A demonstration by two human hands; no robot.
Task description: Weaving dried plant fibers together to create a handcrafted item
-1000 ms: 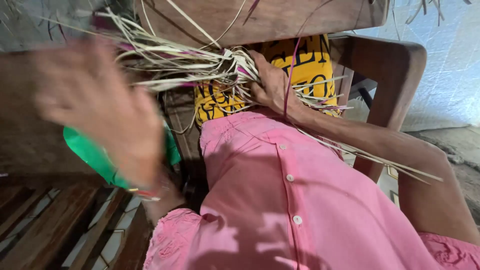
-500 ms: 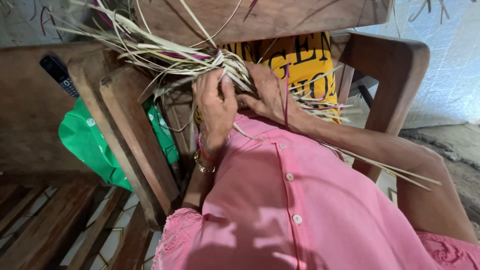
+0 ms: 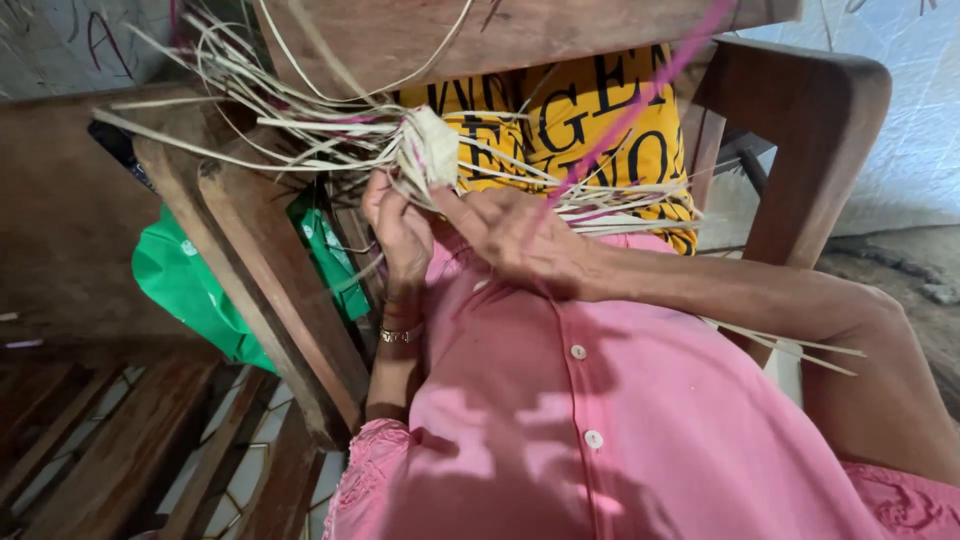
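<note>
1. Both hands now sit together at the small pale woven knot of dried straw strips [image 3: 430, 148], held up in front of the chest against the yellow printed cloth [image 3: 560, 125]. A second ago the left hand was out to the side, blurred and well away from the work.
2. The left hand [image 3: 400, 232] has come in under the knot, fingers curled and pinching the strips at its lower edge.
3. The right hand [image 3: 515, 238] grasps the bundle from the other side, thumb pressed up toward the knot; a magenta strip [image 3: 640, 105] now runs taut from it toward the upper right, where earlier it hung slack.
4. The knot has turned to show a flat folded face, so the weave looks freshly tightened.
5. Loose strip ends fan left over the brown wooden chair arm [image 3: 250, 260], above the green plastic bag [image 3: 180, 285].
</note>
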